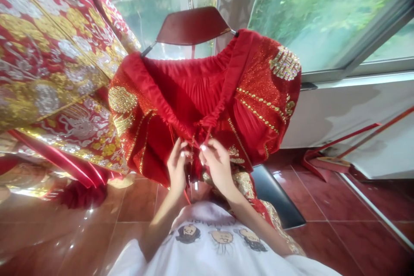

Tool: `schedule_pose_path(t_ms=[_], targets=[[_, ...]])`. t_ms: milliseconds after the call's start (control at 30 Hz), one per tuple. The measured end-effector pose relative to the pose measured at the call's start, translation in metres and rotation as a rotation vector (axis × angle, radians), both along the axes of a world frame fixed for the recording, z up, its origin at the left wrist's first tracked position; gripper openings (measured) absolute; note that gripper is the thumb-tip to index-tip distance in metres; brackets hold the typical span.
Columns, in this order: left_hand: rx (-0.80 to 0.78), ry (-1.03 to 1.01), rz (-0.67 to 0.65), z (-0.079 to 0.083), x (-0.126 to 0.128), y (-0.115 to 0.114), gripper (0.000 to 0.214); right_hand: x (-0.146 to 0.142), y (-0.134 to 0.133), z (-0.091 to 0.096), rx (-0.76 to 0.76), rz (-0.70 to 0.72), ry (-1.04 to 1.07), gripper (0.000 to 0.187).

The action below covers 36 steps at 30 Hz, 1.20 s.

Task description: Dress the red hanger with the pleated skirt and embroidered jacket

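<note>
A red garment (207, 90) with gold sequin embroidery is draped over a dark red chair (190, 26) in front of me. My left hand (177, 166) and my right hand (217, 164) meet at the gathered waistband, where thin red drawstrings hang. Both hands have their fingers pinched together on the strings at the middle of the garment. What exactly sits between the fingertips is too small to make out beyond the red cord.
A second red and gold brocade garment (48, 64) hangs at the left. A red-handled broom and dustpan (326, 161) lean on the white wall at right. Red glossy tiles (355, 233) cover the floor. Windows (323, 4) show greenery behind.
</note>
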<state>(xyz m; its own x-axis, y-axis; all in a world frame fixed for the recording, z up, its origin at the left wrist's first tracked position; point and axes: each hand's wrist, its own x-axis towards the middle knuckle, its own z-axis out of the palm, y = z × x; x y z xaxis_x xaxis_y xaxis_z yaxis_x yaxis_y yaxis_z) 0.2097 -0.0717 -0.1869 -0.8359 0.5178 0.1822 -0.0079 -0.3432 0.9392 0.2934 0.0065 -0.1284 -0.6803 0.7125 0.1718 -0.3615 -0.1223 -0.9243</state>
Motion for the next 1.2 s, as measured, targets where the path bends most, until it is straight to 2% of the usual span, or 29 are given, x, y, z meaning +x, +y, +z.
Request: schedule_pose_path(t_ms=[67,167,233,300,367,467,633,700,767,900,967,1033,1200], targets=[[-0.048,0.128,-0.002,0.007,0.000,0.003,0.043,0.001,-0.001,0.001,-0.023,0.031,0.013,0.021],[-0.206,0.428,0.009,0.011,0.003,0.007,0.016,0.004,0.000,0.004,-0.025,0.052,0.006,0.020],[-0.257,0.485,-0.012,0.008,0.004,0.006,0.006,0.008,0.004,0.006,0.004,0.036,-0.027,0.020],[-0.257,0.394,-0.108,0.004,0.002,0.001,0.017,0.012,0.009,0.008,0.039,0.005,-0.053,0.020],[-0.185,0.197,-0.232,0.001,-0.004,-0.006,0.026,0.015,0.012,0.009,0.055,-0.012,-0.062,0.019],[-0.073,-0.027,-0.331,0.006,-0.014,-0.014,0.029,0.015,0.011,0.009,0.032,0.010,-0.090,0.018],[-0.102,0.140,-0.486,0.042,-0.016,-0.002,0.041,0.011,0.001,0.010,-0.015,0.038,-0.107,0.014],[-0.118,0.193,-0.442,0.055,-0.010,0.006,0.032,0.011,0.000,0.011,-0.012,0.030,-0.109,0.013],[-0.156,0.264,-0.329,0.064,-0.004,0.012,0.027,0.013,0.001,0.010,-0.002,0.023,-0.120,0.013],[-0.204,0.317,-0.089,0.070,0.003,0.015,0.033,0.021,0.013,0.004,0.066,0.039,-0.191,0.014],[-0.209,0.283,-0.036,0.068,0.005,0.014,0.032,0.024,0.022,-0.001,0.125,-0.011,-0.221,0.015],[-0.196,0.169,-0.061,0.065,0.006,0.014,0.031,0.024,0.030,-0.005,0.172,-0.097,-0.234,0.014],[-0.073,-0.384,-0.310,0.062,0.010,0.017,0.038,0.013,0.041,-0.004,0.176,-0.235,-0.212,0.017]])
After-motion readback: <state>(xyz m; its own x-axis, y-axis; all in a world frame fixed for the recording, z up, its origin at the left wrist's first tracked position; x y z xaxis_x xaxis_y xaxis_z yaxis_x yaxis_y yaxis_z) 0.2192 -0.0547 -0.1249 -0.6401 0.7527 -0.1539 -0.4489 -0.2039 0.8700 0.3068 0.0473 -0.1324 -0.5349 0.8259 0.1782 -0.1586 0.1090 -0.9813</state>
